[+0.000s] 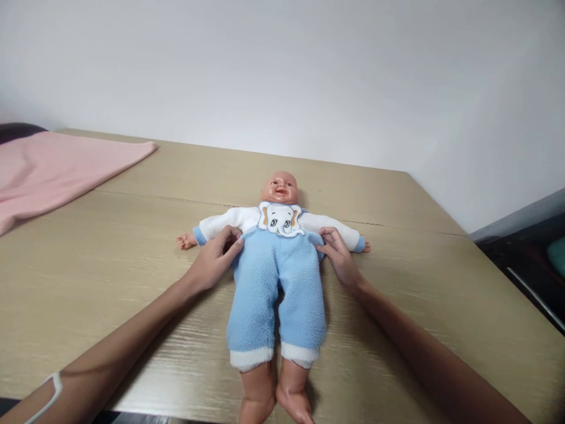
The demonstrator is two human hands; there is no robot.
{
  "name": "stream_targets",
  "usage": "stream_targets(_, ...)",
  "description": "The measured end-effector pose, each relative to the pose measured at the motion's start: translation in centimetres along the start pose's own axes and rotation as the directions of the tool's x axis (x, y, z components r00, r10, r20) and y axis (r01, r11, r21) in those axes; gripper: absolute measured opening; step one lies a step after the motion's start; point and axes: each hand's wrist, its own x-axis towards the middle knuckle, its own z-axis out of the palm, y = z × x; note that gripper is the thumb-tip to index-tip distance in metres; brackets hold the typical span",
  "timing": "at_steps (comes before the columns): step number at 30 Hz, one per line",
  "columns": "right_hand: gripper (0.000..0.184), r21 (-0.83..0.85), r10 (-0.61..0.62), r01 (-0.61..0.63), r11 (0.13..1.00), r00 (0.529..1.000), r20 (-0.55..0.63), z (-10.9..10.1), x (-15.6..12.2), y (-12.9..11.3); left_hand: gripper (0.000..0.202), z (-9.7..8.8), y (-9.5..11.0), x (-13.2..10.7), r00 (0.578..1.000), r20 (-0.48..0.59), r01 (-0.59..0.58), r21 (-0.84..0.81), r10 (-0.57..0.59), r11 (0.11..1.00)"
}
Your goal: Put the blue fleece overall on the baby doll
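A baby doll (279,189) lies on its back on the wooden table (110,265), head away from me, bare feet toward me. It wears a white top with an elephant bib (279,219) and fluffy blue trousers (276,288) with white cuffs. My left hand (215,259) pinches the trousers' waistband at the doll's left-of-frame side. My right hand (339,256) pinches the waistband on the other side. Both hands have fingers curled onto the blue fabric.
A pink blanket (48,171) lies spread at the table's far left corner. A plain white wall stands behind the table. Dark furniture (529,259) sits off the table's right edge. The doll's feet hang near the table's front edge.
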Motion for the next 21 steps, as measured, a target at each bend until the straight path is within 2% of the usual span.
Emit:
stream_targets(3, 0.027, -0.044, -0.048, 0.045, 0.998, 0.997, -0.068, -0.1, -0.4, 0.3, 0.032, -0.1, 0.1, 0.3, 0.998, 0.032, 0.051, -0.142, -0.047, 0.989)
stream_targets(6, 0.025, -0.226, -0.147, 0.112, 0.968, 0.978, -0.145, 0.1, -1.0, 0.7, 0.034, -0.3, 0.4, 0.5, 0.998, 0.045, 0.047, -0.185, -0.039, 0.982)
stream_targets(10, 0.020, -0.553, -0.353, 0.214, 0.805, 0.922, -0.158, 0.0, -1.7, 1.0, 0.038, -0.7, 0.6, 0.5, 0.997, 0.067, 0.045, -0.187, -0.033, 0.981)
stream_targets(12, 0.021, -0.607, -0.356, 0.213, 0.765, 0.926, -0.125, -0.3, -2.0, 1.0, 0.039, -0.8, 0.4, 0.3, 0.997, 0.076, 0.035, -0.181, -0.021, 0.983)
stream_targets(15, 0.018, -0.622, -0.287, 0.177, 0.763, 0.954, -0.081, -0.8, -2.0, 0.9, 0.037, -0.9, 0.0, 0.0, 0.993, 0.113, 0.001, -0.177, 0.019, 0.984)
stream_targets(18, 0.020, -0.618, -0.288, 0.218, 0.755, 0.958, -0.014, -0.8, -1.8, 0.8, 0.036, -0.8, -0.3, 0.0, 0.989, 0.144, -0.007, -0.181, 0.033, 0.983)
stream_targets(21, 0.021, -0.550, -0.278, 0.234, 0.801, 0.960, 0.003, -0.6, -1.5, 0.8, 0.030, -0.5, -0.4, 0.1, 0.989, 0.134, -0.035, -0.199, 0.062, 0.979)
